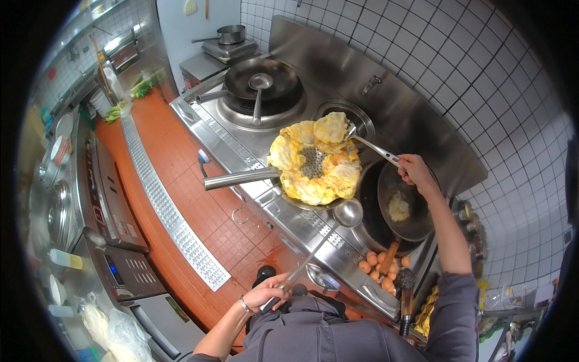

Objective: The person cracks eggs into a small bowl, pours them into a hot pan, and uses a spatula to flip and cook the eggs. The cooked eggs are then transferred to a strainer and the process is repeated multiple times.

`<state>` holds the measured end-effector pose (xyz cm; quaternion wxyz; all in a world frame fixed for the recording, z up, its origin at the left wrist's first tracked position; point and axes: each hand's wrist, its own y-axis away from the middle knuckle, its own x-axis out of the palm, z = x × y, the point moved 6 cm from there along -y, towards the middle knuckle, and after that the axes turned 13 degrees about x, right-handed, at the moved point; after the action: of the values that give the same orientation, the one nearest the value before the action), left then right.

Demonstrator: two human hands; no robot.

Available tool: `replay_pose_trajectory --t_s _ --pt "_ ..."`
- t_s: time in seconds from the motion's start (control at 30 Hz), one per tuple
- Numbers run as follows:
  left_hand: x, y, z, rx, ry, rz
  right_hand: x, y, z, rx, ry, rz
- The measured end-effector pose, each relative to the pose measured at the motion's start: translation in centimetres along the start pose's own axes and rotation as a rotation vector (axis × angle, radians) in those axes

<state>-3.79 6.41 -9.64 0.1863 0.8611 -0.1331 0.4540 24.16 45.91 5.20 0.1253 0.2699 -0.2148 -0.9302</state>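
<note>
My left hand (271, 292) grips the long handle of a steel ladle (348, 213), whose bowl sits at the near rim of a perforated strainer (313, 164). Fried eggs (316, 192) lie heaped in a ring around the strainer's bare centre. In my right hand (415, 171) is a metal turner (375, 147), its blade under a fried egg (331, 127) at the far side of the ring. Below my right forearm sits a dark wok (411, 226) with a small piece of cooked egg (398, 207) in it.
Several brown eggs (386, 284) lie on the stove's near right corner. A scouring brush (405, 298) stands beside them. Another wok (239, 77) on the far left burner holds a second ladle (258, 97). The strainer's handle (242, 178) juts over the stove's front edge.
</note>
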Motion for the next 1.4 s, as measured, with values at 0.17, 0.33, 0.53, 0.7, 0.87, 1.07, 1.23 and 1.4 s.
replay_pose_trajectory --t_s 0.17,0.33,0.53,0.7,0.87,1.07,1.23,1.4 --pt "0.2 -0.2 -0.1 0.003 -0.007 -0.008 -1.1 0.0 0.4 -0.059 0.090 -0.054" --pt "0.3 -0.4 0.1 -0.008 -0.004 0.008 -3.0 0.6 0.2 -0.065 0.088 -0.107" --pt "0.4 -0.6 0.1 -0.006 -0.012 0.038 -4.3 2.3 -0.4 -0.057 -0.014 -0.156" --pt "0.8 -1.0 0.4 -0.046 -0.045 0.061 -0.9 4.8 -2.8 0.000 -0.221 -0.106" --pt "1.7 -1.5 0.3 -0.068 -0.076 0.033 8.6 6.8 -7.3 0.119 -0.503 0.052" --pt "3.6 -2.1 1.0 -0.168 -0.173 0.040 16.6 8.1 -10.7 0.374 -0.598 0.245" --pt "8.0 -3.6 1.4 -0.175 -0.048 0.350 15.0 10.7 -10.4 0.110 -0.154 0.147" --pt "10.7 -6.6 3.8 -0.306 -0.186 0.269 4.6 19.0 -14.0 -0.206 -0.034 -0.277"
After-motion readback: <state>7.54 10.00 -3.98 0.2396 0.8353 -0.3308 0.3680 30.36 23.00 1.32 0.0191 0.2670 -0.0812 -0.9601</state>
